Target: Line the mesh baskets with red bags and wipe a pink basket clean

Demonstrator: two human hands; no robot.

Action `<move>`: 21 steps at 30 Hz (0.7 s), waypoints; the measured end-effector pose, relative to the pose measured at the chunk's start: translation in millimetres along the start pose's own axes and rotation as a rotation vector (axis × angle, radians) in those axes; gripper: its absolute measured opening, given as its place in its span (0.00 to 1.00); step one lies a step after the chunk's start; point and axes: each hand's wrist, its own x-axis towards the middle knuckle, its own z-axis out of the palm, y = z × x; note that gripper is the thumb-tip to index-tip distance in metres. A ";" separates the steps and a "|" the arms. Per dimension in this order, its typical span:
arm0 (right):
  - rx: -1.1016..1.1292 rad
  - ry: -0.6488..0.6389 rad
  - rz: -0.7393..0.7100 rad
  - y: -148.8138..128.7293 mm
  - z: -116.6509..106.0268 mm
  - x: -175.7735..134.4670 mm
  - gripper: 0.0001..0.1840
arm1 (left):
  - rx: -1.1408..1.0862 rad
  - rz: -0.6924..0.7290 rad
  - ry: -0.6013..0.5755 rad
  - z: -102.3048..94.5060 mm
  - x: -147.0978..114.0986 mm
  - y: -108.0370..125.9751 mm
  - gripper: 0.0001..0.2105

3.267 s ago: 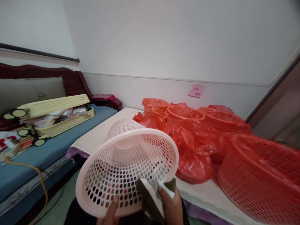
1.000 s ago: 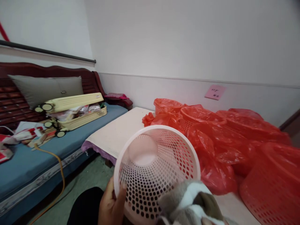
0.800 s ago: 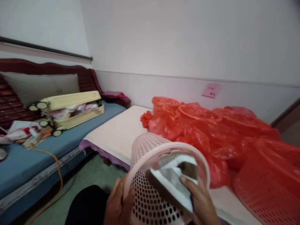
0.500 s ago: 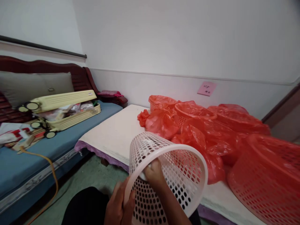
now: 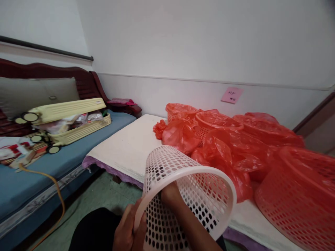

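A pale pink perforated plastic basket [image 5: 206, 190] lies tilted on its side in front of me, its mouth facing down and right. My left hand [image 5: 128, 230] grips the basket's rim at the lower left. My right hand [image 5: 170, 195] reaches deep inside the basket, against the inner wall near the bottom. The grey and white cloth it carried in is hidden under the hand and behind the wall. My forearm runs out through the basket's mouth.
Several red baskets lined with red plastic bags [image 5: 214, 122] crowd the white-covered table [image 5: 125, 146]; a large red basket [image 5: 293, 195] sits at its near right. On the left, a blue sofa [image 5: 23, 181] holds an open cream suitcase [image 5: 68, 122]. An orange cable [image 5: 56, 188] hangs down.
My right hand has carried the cloth from the basket's rim into its inside. The basket's mouth has turned from facing me to down and right. My left hand stays on the rim.
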 end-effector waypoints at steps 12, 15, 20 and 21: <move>-0.269 0.066 -0.488 -46.3 -24.4 -87.2 0.08 | 0.163 0.070 -0.014 -10.6 20.1 -7.3 0.16; -0.506 0.028 -0.440 -25.6 -35.3 -99.6 0.14 | 0.170 0.094 -0.020 -9.6 23.9 0.4 0.16; -0.497 0.079 -0.493 -24.5 -35.7 -112.2 0.07 | 0.201 0.146 -0.073 -10.4 35.1 13.0 0.15; -0.492 0.118 -0.510 -26.4 -31.8 -114.5 0.05 | 0.206 0.173 -0.088 -10.8 38.4 15.9 0.15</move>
